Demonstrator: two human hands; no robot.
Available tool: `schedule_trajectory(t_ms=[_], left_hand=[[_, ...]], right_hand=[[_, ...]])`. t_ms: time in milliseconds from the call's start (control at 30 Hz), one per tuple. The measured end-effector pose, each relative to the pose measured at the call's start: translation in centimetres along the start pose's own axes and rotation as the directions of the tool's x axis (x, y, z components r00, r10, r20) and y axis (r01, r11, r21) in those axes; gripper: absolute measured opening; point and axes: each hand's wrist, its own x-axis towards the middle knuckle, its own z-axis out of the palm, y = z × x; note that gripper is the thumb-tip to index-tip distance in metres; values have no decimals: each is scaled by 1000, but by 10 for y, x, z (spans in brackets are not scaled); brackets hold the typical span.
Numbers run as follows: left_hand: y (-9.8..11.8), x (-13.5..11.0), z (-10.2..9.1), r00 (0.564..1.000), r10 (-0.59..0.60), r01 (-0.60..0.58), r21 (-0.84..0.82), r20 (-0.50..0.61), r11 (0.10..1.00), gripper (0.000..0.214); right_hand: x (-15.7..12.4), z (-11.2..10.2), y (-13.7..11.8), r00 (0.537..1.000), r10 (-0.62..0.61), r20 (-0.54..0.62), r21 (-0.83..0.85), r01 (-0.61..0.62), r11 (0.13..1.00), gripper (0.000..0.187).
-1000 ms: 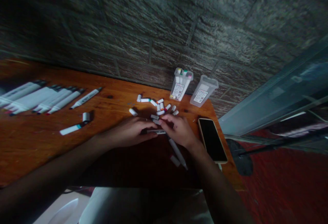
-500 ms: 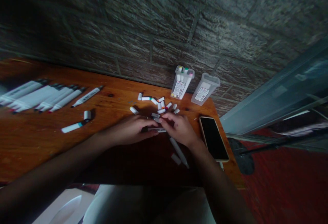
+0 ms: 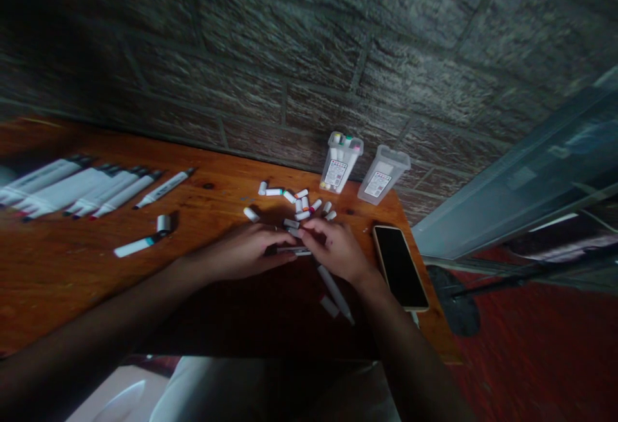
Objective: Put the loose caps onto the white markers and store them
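My left hand [image 3: 251, 251] and my right hand [image 3: 335, 248] meet over the wooden table [image 3: 72, 267], both with fingers curled round a grey marker [image 3: 295, 251] held flat between them. Just beyond the fingertips lies a scatter of several small white marker caps [image 3: 299, 205] with coloured ends. Another white marker [image 3: 334, 291] and a loose cap [image 3: 329, 305] lie by my right wrist.
A row of several white markers [image 3: 72, 187] lies at the far left, with one uncapped teal-tipped marker [image 3: 132, 246] and its cap [image 3: 163, 223] nearer. Two clear plastic marker cases [image 3: 340, 161] [image 3: 383, 174] stand against the brick wall. A dark phone [image 3: 400, 266] lies near the table's right edge.
Both hands stay together on the grey marker with only slight finger shifts. The view has wobbled a little; nothing on the table has moved.
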Motion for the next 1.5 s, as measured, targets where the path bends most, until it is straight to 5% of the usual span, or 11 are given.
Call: schedule_trajectory(t_ms=[1033, 1500], left_hand=[[-8, -2, 7, 997, -19, 12, 92, 78, 996, 30], [-6, -3, 6, 998, -55, 55, 61, -13, 997, 24]], right_hand=[[-1, -3, -2, 996, -8, 85, -69, 14, 998, 13], [-2, -4, 1, 999, 5, 39, 11, -5, 1000, 14]])
